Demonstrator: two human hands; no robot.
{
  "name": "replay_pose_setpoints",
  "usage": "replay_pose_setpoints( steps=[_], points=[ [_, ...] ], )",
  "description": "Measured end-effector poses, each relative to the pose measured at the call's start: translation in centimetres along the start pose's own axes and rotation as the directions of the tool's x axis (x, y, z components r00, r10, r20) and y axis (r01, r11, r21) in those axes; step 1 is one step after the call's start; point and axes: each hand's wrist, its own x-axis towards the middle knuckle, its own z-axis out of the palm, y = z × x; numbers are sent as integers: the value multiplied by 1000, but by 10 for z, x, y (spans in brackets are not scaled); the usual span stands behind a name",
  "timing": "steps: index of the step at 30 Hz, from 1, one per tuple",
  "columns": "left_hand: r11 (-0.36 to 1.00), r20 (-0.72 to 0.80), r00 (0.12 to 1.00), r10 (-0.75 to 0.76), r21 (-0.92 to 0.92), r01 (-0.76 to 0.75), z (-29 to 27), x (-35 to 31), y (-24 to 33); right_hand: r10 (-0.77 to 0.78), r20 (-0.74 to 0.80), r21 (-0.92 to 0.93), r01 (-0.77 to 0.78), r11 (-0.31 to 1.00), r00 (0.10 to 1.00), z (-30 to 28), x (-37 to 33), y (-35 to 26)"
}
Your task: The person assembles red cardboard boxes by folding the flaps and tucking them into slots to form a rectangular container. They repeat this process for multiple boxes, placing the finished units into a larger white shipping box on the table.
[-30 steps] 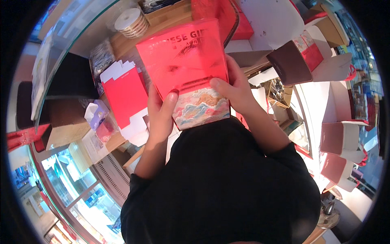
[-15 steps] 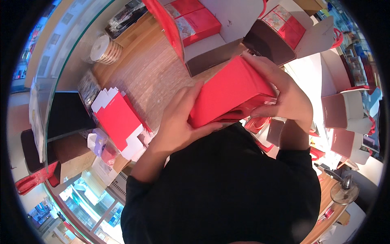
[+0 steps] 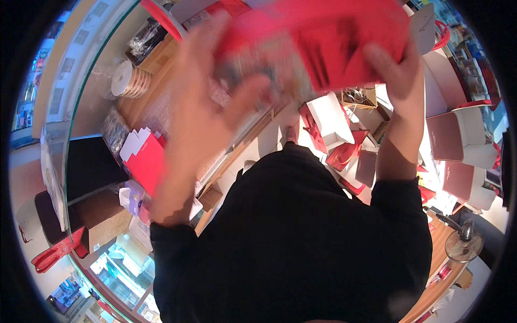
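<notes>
A red cardboard box [image 3: 344, 48], with a patterned grey panel toward its left end, is raised and tilted at the top of the view, smeared by motion. My right hand [image 3: 398, 72] grips its right end, the thumb lying on the red side. At the left end is my left hand [image 3: 207, 81], blurred, its fingers along the edge and its thumb over the patterned panel. Beyond the box, most of the large open case is hidden. To the left of my left forearm, flat red carton blanks [image 3: 145, 161] with white flaps lie on the table.
A spool of ribbon [image 3: 131, 79] stands at the far left, near a glass pane's edge [image 3: 75, 107]. A tissue pack [image 3: 131, 198] lies nearer me. On the right are brown-lidded cases [image 3: 446, 137], an open white box [image 3: 331, 121] and a carton [image 3: 361, 97].
The red box has moved up and away from my body and has turned, so its patterned panel now shows. Both hands have travelled with it, and the white box below has come into view.
</notes>
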Motion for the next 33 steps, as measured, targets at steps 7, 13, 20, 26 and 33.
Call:
replay_pose_setpoints(
  steps=[7,13,20,26,33],
  points=[
    [902,62,977,-206,-375,214,-15,39,-44,-282,32,346,254,903,959,72,33,-26],
    [961,112,989,-100,269,66,-33,38,-66,-432,140,-265,454,850,891,80,35,-49],
    [879,251,955,-158,477,20,-57,35,-71,-399,507,-460,631,625,764,94,76,-68],
    [827,380,921,-83,542,-148,-41,56,-76,159,798,-582,673,457,582,116,117,-105],
    [848,338,939,-69,515,-124,-41,50,-75,274,833,-553,714,429,481,176,146,-51]
  ],
)
